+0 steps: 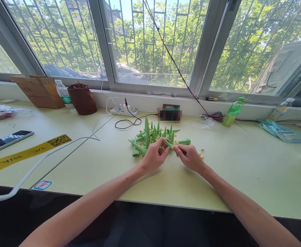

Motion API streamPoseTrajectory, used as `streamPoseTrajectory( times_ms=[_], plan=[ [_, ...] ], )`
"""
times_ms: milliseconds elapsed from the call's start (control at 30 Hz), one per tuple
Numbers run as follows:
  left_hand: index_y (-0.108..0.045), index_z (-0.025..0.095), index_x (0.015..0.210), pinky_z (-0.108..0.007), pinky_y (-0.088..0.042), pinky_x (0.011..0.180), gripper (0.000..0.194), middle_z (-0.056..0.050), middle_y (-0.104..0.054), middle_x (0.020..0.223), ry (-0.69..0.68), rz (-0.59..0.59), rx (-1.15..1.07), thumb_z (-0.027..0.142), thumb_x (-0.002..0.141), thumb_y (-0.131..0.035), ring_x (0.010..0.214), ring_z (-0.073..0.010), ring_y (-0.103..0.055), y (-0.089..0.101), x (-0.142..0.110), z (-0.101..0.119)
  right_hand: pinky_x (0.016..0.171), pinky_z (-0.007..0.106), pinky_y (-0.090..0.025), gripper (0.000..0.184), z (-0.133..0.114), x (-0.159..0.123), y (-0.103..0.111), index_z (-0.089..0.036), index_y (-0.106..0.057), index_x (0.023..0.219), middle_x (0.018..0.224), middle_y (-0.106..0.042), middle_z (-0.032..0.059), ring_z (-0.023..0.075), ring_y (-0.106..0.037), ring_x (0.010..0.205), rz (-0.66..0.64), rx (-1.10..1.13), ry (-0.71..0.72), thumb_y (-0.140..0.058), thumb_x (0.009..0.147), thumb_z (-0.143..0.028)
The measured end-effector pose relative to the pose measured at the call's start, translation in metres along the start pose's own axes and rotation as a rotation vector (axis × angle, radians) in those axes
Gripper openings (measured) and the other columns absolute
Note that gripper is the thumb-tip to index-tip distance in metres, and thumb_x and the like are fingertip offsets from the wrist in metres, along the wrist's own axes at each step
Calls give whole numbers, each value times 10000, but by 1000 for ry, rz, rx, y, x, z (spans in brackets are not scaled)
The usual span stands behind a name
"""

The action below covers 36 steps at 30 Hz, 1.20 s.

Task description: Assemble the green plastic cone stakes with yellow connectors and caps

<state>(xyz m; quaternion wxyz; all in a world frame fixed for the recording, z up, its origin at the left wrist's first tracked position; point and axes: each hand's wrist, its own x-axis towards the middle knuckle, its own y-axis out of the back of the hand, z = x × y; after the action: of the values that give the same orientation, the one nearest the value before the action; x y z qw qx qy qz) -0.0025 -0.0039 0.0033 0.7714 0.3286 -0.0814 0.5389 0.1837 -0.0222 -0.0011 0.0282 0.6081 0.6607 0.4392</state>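
Note:
Pointed green plastic cones (147, 133), several of them upright and others on their sides, stand in a pile with small yellow plastic pieces in front of me. At the near edge of this pile, my left hand (154, 157) has its fingers closed around a green cone (168, 143), tilted down to the right. My right hand (190, 157) pinches at the cone's lower right end; whatever small part its fingertips hold is hidden. Beside the right wrist lie a few loose yellow pieces (202, 153).
Along the window side stand a cardboard box (38, 92), a brown bag (82, 98), a power strip (123, 110) and a green-labelled bottle (233, 112). A phone (8, 141) lies left. A white cable (49, 152) and a yellow tag (29, 153) cross the left foreground. Blue packaging (281, 132) lies right.

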Motion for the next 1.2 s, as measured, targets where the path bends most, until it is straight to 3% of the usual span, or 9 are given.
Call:
streamPoseTrajectory(
  times_ms=[500, 700, 833, 1200],
  plan=[
    [-565, 157, 964, -189, -344, 384, 308, 28, -539, 659, 149, -34, -190, 458, 906, -530, 401, -54, -423, 0, 3, 2, 509, 260, -265, 475, -1, -2, 0, -187, -424, 572, 515, -366, -38, 97, -308, 500, -58, 2, 51, -415, 972, -445],
    [-565, 141, 760, -202, -321, 449, 334, 25, -506, 554, 74, -3, -10, 443, 903, -537, 470, -75, -415, 0, 3, 0, 521, 269, -274, 505, 5, 0, -2, -186, -418, 561, 514, -425, -22, 101, -355, 492, -9, -40, 33, -363, 993, -442],
    [-423, 162, 586, -219, -250, 477, 398, 57, -383, 489, -2, 14, 163, 386, 880, -568, 480, -68, -303, 0, 1, 0, 503, 271, -252, 519, 9, 1, -1, -188, -402, 547, 483, -365, -34, 98, -313, 468, 118, -101, -37, -385, 980, -473],
    [-340, 180, 567, -238, -245, 491, 412, 58, -376, 472, 16, 93, 382, 369, 884, -525, 458, -81, -280, 4, 0, -4, 499, 273, -260, 510, 15, 4, 10, -191, -430, 543, 472, -400, -27, 106, -314, 467, 306, -206, -100, -407, 965, -477]
  ],
)
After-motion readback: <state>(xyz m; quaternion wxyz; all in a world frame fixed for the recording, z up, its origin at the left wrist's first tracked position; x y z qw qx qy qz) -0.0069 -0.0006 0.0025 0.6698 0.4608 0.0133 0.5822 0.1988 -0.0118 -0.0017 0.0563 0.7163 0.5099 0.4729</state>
